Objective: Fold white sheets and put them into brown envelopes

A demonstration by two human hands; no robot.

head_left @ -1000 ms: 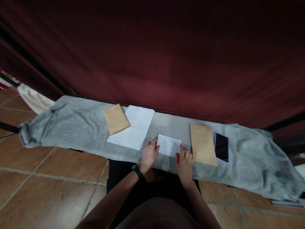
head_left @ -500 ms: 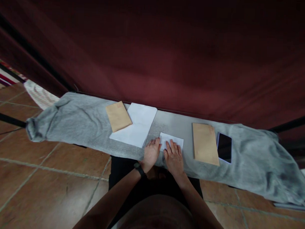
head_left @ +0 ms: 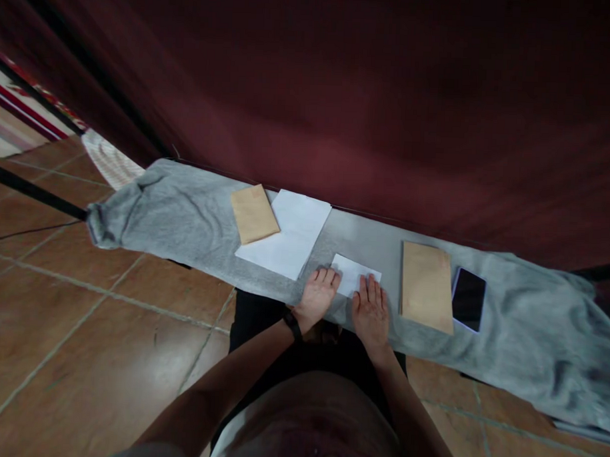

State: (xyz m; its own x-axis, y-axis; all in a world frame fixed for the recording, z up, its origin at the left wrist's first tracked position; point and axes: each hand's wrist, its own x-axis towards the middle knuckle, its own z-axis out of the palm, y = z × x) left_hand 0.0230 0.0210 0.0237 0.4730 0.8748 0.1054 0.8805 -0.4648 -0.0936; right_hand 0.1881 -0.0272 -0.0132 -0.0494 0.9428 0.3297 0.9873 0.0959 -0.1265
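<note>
A small folded white paper [head_left: 351, 271] lies flat on the grey cloth in front of me. My left hand [head_left: 321, 294], with a dark band at the wrist, rests at its left edge, fingers laid flat. On the paper's right part lies my right hand [head_left: 371, 315], palm down with fingers stretched out. Larger white sheets [head_left: 299, 236] are to the left, partly under a brown envelope [head_left: 254, 214]. To the right of my right hand is a stack of brown envelopes [head_left: 427, 286].
A phone [head_left: 468, 299] with a dark screen lies right of the envelope stack. The grey cloth [head_left: 185, 214] covers a long narrow surface and is wrinkled at both ends. Behind it hangs a dark red curtain [head_left: 328, 136]. Brown floor tiles [head_left: 105, 341] show below.
The view has shifted and tilted, so everything on the cloth appears further right. My right hand has slid toward the paper's lower right part, uncovering more of its middle.
</note>
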